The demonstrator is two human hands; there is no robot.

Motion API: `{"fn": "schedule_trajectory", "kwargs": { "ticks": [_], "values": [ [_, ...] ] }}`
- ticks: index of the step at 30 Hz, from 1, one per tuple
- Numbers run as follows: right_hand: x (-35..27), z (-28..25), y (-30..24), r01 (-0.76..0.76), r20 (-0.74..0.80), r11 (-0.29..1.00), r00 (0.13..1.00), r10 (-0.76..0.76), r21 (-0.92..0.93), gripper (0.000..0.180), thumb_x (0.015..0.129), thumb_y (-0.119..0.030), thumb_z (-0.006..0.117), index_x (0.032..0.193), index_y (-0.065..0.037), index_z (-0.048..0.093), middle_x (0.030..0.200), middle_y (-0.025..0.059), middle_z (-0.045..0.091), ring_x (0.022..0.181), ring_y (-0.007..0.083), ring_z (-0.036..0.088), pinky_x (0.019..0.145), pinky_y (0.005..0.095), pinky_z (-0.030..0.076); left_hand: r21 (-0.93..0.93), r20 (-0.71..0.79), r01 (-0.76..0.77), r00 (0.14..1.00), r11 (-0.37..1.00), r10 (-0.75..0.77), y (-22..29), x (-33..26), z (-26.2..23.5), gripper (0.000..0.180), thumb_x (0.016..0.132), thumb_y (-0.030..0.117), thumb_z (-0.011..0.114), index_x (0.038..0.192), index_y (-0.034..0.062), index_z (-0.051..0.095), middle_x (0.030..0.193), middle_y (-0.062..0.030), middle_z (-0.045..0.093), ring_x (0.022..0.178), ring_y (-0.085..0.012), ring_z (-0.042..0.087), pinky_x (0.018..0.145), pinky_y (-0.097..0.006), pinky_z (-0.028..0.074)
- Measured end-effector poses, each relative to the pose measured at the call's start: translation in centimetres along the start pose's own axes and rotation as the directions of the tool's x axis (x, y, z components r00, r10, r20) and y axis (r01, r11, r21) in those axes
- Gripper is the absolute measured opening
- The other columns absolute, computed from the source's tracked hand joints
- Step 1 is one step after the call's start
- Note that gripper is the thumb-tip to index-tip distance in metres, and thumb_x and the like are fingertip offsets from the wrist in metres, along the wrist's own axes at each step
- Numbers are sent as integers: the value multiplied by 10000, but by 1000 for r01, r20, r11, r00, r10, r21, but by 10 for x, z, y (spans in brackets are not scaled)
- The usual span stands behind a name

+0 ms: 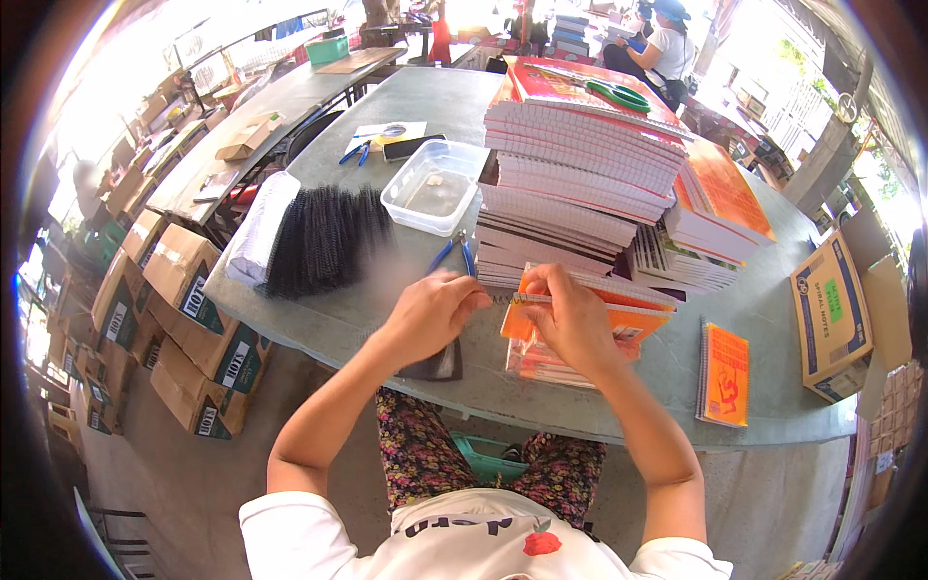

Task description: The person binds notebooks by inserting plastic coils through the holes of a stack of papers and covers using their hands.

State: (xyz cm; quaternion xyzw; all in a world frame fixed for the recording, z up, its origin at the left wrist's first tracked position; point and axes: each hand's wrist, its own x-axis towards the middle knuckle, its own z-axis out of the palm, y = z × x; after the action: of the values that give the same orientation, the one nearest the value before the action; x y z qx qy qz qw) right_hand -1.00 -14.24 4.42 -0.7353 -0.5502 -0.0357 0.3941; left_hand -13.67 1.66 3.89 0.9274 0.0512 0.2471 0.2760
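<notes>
My left hand (437, 311) is closed in a pinch on one end of a dark spiral binding coil (505, 300). The coil runs across to the edge of an orange-covered notebook (626, 293). My right hand (568, 314) grips that notebook by its edge, fingers bent around the coil's entry. More orange notebooks (551, 365) lie beneath it. Blue-handled pliers (458, 253) rest just beyond my left hand. A big bundle of black spiral coils (324, 237) lies to the left, and a smaller dark bunch (437, 362) sits by the table's near edge.
Tall stacks of unbound notebooks (570, 184) stand ahead, topped by green-handled scissors (617, 95). A clear plastic tub (435, 188) is left of them. At right are a bound orange notebook (724, 375) and an open cardboard box (831, 314). Cartons (198, 329) stand on the left floor.
</notes>
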Motion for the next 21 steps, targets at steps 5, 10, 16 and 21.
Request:
{"fn": "schedule_trajectory", "kwargs": {
  "ticks": [5, 10, 16, 21],
  "values": [
    [1, 4, 9, 9, 37, 987, 999, -3, -162, 161, 811, -164, 594, 930, -90, 514, 869, 82, 622, 791, 277, 610, 651, 390, 466, 273, -117, -296, 934, 915, 337, 8, -32, 32, 230, 737, 148, 679, 928, 61, 583, 810, -129, 561, 835, -299, 533, 714, -403, 439],
    [7, 1, -1, -44, 81, 998, 996, 40, 48, 155, 834, -149, 564, 970, -89, 518, 862, 85, 615, 809, 275, 603, 661, 388, 469, 87, -42, 290, 957, 953, -287, -71, -90, 40, 446, 727, 118, 679, 1153, 115, 550, 834, -160, 508, 799, -322, 523, 744, -395, 447],
    [-2, 1, 21, 137, -135, 989, 981, -142, -45, 223, 801, -129, 600, 1008, -66, 545, 903, 93, 594, 845, 296, 593, 670, 398, 479, 30, -5, 8, 1000, 1000, -8, 76, -42, -13, 449, 708, 46, 660, 1123, 208, 599, 898, -127, 527, 838, -292, 531, 760, -368, 456],
    [-23, -41, 16, -38, 39, 976, 998, 48, -214, 271, 770, -158, 637, 1009, -53, 563, 930, 112, 592, 841, 304, 594, 668, 403, 489, 241, -291, -1, 954, 971, 73, 44, -16, 10, 375, 699, 40, 657, 1054, 162, 641, 894, -78, 609, 813, -259, 555, 749, -361, 467]
  ]
}}
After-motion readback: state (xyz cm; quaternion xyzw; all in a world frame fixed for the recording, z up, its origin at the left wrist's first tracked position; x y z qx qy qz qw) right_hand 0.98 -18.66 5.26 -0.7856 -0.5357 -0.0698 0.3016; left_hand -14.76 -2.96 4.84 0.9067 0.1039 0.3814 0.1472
